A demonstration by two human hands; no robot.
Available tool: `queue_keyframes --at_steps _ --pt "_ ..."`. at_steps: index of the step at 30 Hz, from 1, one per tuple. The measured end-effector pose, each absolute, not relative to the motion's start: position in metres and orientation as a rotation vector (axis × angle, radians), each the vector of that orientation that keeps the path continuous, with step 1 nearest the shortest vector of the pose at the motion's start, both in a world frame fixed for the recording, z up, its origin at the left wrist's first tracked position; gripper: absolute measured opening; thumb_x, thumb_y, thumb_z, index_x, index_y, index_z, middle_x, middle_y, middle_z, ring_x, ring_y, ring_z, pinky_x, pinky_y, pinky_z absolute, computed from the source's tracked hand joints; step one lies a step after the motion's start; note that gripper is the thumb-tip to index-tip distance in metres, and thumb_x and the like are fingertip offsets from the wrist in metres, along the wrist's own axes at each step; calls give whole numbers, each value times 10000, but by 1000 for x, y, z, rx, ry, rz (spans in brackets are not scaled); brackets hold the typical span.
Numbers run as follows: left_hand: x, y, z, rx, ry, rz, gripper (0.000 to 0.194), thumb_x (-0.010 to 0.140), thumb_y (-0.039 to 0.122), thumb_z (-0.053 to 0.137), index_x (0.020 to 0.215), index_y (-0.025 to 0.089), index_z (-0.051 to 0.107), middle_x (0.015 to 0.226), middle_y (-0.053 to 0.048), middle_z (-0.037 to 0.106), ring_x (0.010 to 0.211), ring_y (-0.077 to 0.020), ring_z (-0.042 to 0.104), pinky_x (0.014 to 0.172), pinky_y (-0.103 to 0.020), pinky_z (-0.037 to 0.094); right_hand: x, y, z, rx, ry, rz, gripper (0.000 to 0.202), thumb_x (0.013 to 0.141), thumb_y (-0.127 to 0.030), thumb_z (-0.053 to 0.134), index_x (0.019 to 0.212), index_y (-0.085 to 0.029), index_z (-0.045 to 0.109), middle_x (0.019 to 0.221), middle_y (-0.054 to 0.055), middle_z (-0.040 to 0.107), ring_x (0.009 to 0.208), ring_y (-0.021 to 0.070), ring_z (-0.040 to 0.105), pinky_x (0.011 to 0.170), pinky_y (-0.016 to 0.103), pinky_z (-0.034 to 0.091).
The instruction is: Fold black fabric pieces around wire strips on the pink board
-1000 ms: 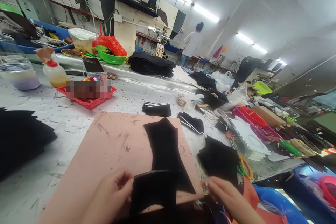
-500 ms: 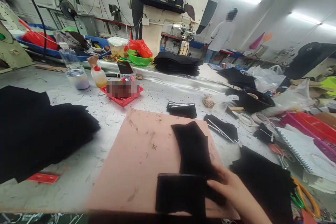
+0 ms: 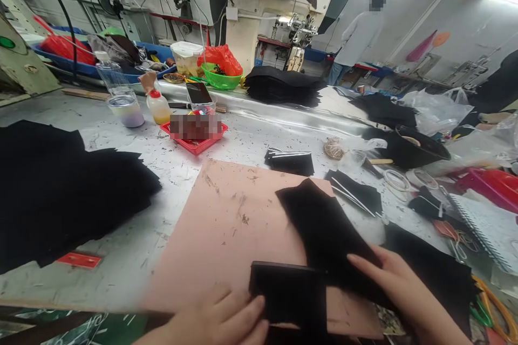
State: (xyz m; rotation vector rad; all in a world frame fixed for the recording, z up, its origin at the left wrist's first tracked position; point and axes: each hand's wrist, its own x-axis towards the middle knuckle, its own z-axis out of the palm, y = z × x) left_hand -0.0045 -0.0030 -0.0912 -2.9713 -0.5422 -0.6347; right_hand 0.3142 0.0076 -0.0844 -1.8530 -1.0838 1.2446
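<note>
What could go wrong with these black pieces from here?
The right hand grips the long black piece, which overlaps the smaller black piece in view; lifting one might drag the other. The smaller one sits by the left hand near the edge of the pink board; a nudge could push it off. Dark specks on the board, if loose, may cling.

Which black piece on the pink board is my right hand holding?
The long black piece with the pointed far end: your right hand holds its right edge. The straight-edged black piece lies nearer you, by your left hand.
</note>
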Motion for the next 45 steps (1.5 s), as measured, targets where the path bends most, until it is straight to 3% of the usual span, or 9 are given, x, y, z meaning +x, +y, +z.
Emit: queue_keyframes --at_steps 3,6,11,16,20,29,45 --pt "23 1 -109 -2912 -563 -781 169 818 130 488 888 146 641 896 -67 695 692 -178 598 586 -289 441 320 12 -86 -1731 -840 1243 429 598 -466 725 925 -190 692 849 91 725 798 317 666 741 414 539" --pt "26 1 -115 -2999 -576 -699 176 810 110 488 908 119 634 863 -78 682 665 -173 577 559 -286 433 307 16 -96 -1588 -738 1412 382 605 -421 719 922 -211 686 831 87 724 802 313 670 758 434 537" --pt "15 2 -106 -3105 -554 -539 196 813 90 464 904 109 636 934 -82 671 702 -188 561 603 -305 456 266 33 -105 -1376 -841 1497 425 656 -336 713 1063 -251 624 1105 53 661 1035 261 599 937 416 450" --pt "8 -7 -114 -3132 -632 -553 253 835 76 408 971 104 619 1060 -99 648 853 -230 574 705 -348 456 244 56 -92 -1382 -1285 1453 315 692 -359 684 976 -225 665 998 41 700 994 270 622 923 443 462" --pt "9 -16 -120 -3055 -746 -616 260 861 97 412 1042 99 600 1026 -87 665 884 -237 587 756 -365 436 237 64 -88 -1353 -1583 1467 281 660 -280 692 932 -215 669 981 28 706 964 273 636 869 428 503" --pt "17 -21 -125 -2880 -1020 -645 297 898 300 434 1079 126 592 1069 -81 658 977 -229 580 874 -355 368 244 66 -99 -1355 -1554 1589 391 672 -310 696 1032 -187 602 1115 71 656 1030 275 605 892 427 497" --pt "17 -22 -128 -2889 -1042 -589 309 890 329 441 1086 138 584 1075 -82 657 985 -227 569 898 -359 320 243 67 -104 -1431 -1576 1563 328 685 -330 683 982 -201 633 978 51 686 930 277 635 819 429 520"
